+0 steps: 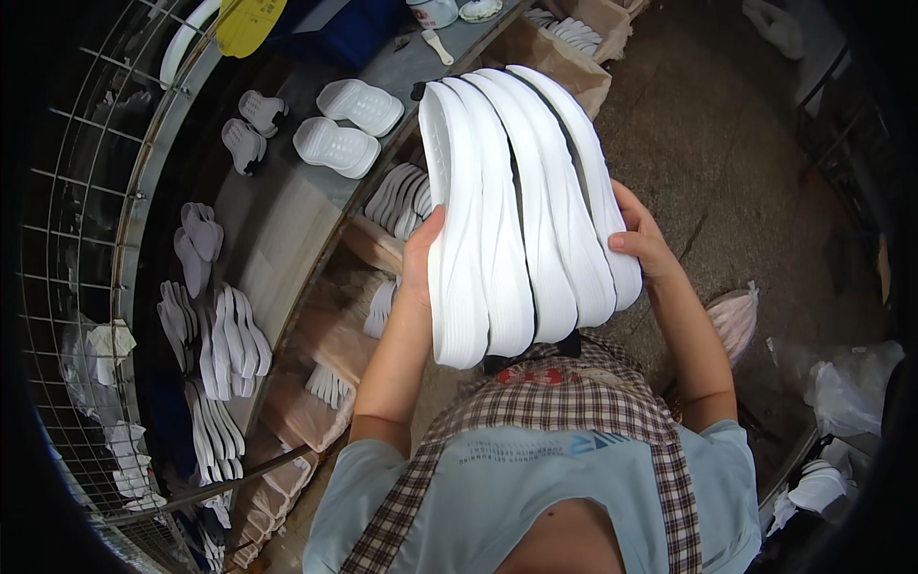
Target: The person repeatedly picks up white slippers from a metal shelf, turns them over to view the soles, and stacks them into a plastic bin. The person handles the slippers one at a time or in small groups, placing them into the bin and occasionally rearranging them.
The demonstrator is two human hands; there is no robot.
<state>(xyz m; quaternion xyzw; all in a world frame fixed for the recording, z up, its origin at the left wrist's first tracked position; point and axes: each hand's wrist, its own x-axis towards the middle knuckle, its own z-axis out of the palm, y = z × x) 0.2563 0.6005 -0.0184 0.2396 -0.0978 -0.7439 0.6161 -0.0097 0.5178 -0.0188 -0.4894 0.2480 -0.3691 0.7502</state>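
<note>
Two bare hands hold up a row of white shoe soles in front of a checked apron, beside a workbench, as I look on from a distance. I count five soles, lined up side by side with their sidewalls toward me. The left hand presses against the leftmost sole near mid-length, thumb by its edge; its fingers are mostly hidden, and I cannot tell how far they are spread. The right hand clasps the rightmost sole, thumb on the near side, fingers going behind.

From their look I would expect molded foam: light for its bulk, springy rather than rigid, hardly fragile, though the pale surface could dent or smudge. The smooth faces may slide on one another, and dark gaps after the second and fourth soles suggest a loose row, its middle members likeliest to slip. I would take hold of both outer soles around mid-length, pressing evenly inward, just enough to bind the row without bowing it.
</note>
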